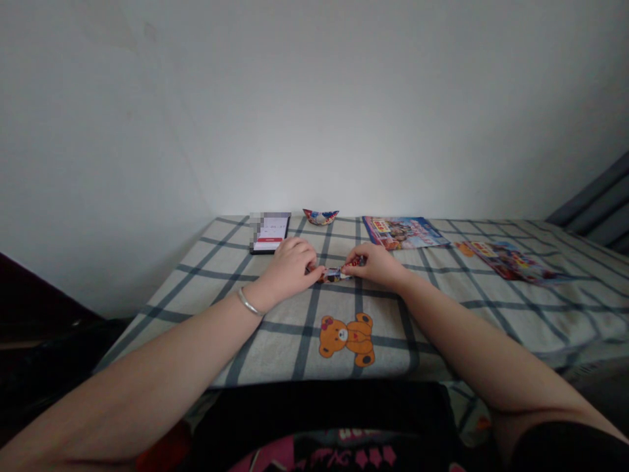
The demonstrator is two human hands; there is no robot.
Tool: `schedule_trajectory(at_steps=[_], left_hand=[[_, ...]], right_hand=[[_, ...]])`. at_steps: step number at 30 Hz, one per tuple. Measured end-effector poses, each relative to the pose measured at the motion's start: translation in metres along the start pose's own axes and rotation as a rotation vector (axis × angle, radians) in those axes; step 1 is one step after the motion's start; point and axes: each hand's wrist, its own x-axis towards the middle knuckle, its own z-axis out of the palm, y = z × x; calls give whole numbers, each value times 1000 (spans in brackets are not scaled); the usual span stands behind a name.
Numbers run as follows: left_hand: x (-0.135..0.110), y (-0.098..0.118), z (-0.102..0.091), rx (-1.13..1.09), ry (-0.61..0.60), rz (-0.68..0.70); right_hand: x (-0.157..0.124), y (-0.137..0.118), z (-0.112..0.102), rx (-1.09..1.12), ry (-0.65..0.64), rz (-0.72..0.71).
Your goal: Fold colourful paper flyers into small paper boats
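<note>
Low over the checked tablecloth, both of my hands work on a small folded piece of colourful printed paper [332, 276]. My left hand [296, 265], with a silver bangle on the wrist, has its thumb and curled fingers closed on the paper's left end. At the opposite end, my right hand [377, 265] pinches the paper between thumb and fingers. Much of the paper's outline is hidden by the fingers. Beyond the hands, near the wall, sits a folded paper boat [321, 217] in similar printed colours.
A phone [273, 232] with a lit screen lies behind my left hand. To the right lie two printed flyers, one nearer the wall [405, 233] and another further right [515, 262]. The checked tablecloth [275, 354] carries a printed teddy bear [348, 339]. A white wall borders the far edge.
</note>
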Motion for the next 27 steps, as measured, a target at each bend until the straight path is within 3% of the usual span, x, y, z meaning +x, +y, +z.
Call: schedule_trajectory(at_steps=[7, 16, 27], left_hand=[[0, 9, -2, -19, -32, 142], [3, 11, 1, -74, -61, -1], [5, 11, 4, -58, -120, -53]], right_hand=[[-1, -6, 5, 70, -37, -31], [-1, -16, 7, 36, 28, -6], [4, -13, 12, -78, -32, 29]])
